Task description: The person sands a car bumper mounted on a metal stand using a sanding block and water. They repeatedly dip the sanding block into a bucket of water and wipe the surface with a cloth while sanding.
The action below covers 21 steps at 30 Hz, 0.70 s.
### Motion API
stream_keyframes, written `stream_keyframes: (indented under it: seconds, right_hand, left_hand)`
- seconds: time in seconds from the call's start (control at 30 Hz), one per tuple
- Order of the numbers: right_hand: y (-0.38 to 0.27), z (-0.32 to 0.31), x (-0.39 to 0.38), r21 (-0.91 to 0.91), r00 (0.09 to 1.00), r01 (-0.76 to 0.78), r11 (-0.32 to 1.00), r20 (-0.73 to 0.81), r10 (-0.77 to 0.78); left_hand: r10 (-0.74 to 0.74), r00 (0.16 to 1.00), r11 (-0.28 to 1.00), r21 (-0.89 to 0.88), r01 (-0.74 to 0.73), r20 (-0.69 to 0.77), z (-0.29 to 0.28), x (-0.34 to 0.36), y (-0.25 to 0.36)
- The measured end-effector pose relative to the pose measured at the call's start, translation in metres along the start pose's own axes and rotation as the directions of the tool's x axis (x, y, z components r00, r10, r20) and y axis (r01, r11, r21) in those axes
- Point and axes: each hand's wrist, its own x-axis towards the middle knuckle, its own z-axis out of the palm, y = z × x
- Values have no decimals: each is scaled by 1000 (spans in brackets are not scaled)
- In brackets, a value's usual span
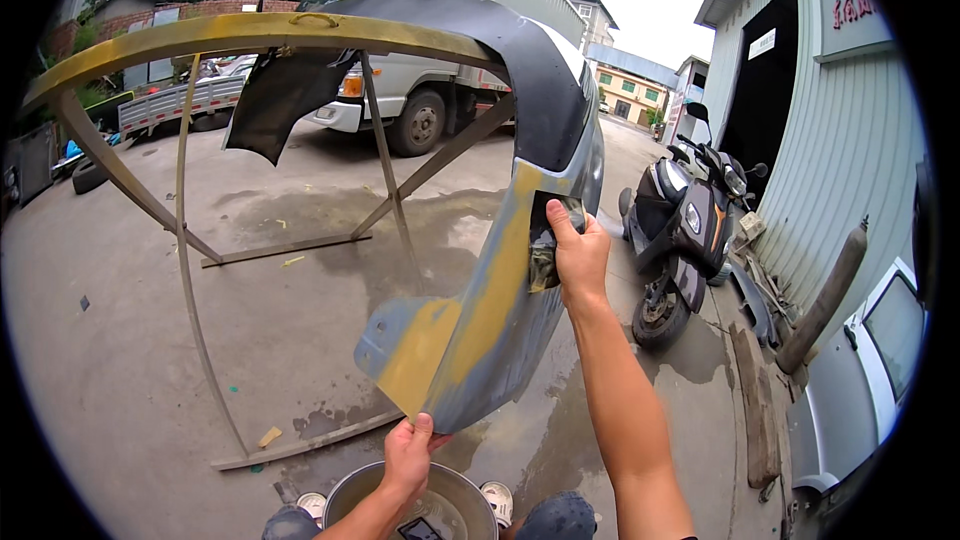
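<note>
A curved car bumper (490, 310), grey with yellow patches and a black upper part, lies over a metal stand, its near end hanging down toward me. My left hand (408, 455) pinches the bumper's bottom corner, thumb on the front. Higher up, at the right edge of that end, my right hand (583, 258) is closed with its thumb up. Under the thumb lies a dark, wet-looking sheet (541, 265) that resembles sandpaper; the other fingers are mostly hidden. Below my left hand stands a round metal basin (345, 480) of liquid with a dark flat piece (420, 528) in it.
The yellowish stand (215, 35) spreads its legs at the left. A motor scooter (685, 230) is parked to the right, near a wooden beam (755, 410), a gas cylinder (825, 295) and a car door (870, 370). Behind is a truck (400, 90). The concrete has wet patches.
</note>
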Motion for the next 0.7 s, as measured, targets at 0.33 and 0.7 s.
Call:
stream_keyframes:
  seconds: [0.33,0.7]
  right_hand:
    - [9,1,-6,60,1000,-22,998,-19,24]
    - [4,8,-6,66,998,-53,996,-15,54]
  left_hand:
    - [-11,1000,1000,-14,11,-2,2,-2,3]
    - [-29,1000,1000,-3,29,5,3,-2,8]
